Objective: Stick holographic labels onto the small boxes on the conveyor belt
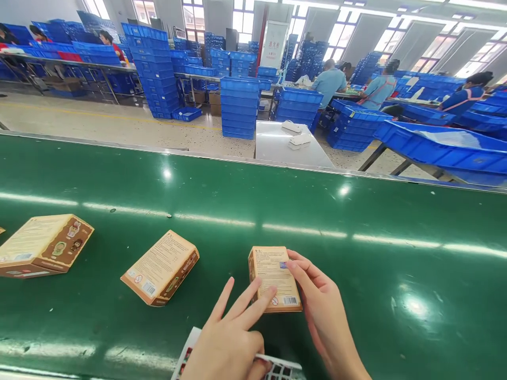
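A small tan printed box (274, 278) lies on the green conveyor belt (356, 274), barcode side up. My right hand (322, 311) rests against its right edge, with the thumb tip on a small blue sticker near the top. My left hand (233, 338) has two fingertips on the box's lower left edge, while its palm rests on a sticker sheet (279, 369) at the belt's near edge. Neither hand grips the box.
Two more tan boxes lie to the left, one (160, 267) close and one (44, 245) farther off. Beyond the belt stand a grey table (277, 150), stacks of blue crates (240, 105) and seated workers (328, 82) at benches.
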`<state>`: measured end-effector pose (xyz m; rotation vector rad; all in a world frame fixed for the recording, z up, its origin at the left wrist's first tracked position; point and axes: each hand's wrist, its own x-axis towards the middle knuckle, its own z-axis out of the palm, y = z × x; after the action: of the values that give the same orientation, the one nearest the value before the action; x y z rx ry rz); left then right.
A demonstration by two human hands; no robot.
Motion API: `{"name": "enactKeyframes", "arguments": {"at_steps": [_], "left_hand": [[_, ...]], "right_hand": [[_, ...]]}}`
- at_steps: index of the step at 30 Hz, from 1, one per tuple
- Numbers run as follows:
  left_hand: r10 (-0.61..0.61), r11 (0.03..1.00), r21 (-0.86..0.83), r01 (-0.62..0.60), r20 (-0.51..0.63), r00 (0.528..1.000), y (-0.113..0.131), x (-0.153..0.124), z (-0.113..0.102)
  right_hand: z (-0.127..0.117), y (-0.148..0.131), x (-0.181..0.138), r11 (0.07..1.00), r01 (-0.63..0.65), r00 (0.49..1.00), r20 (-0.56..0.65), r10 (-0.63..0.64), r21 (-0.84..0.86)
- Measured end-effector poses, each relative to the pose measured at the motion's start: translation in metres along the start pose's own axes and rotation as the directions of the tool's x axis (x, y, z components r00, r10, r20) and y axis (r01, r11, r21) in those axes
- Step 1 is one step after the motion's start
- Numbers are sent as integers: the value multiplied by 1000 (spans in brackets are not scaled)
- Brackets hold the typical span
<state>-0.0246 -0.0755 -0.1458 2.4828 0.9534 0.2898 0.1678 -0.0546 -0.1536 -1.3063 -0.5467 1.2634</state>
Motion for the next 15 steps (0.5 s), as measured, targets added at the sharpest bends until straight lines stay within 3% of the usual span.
{"name": "enactKeyframes", "arguments": {"at_steps": [8,12,15], "left_hand": [[50,999,7,-50,-10,999,6,14,10],[51,999,9,-51,46,998,14,23,8],[28,999,17,-29,81,996,22,31,3]], "right_hand": [[-10,-7,-1,966,144,985,-66,-161,-214],[-18,-10,0,838,242,955,-36,-296,-489],[-23,-17,4,754,230,938,-66,-341,-616]]}}
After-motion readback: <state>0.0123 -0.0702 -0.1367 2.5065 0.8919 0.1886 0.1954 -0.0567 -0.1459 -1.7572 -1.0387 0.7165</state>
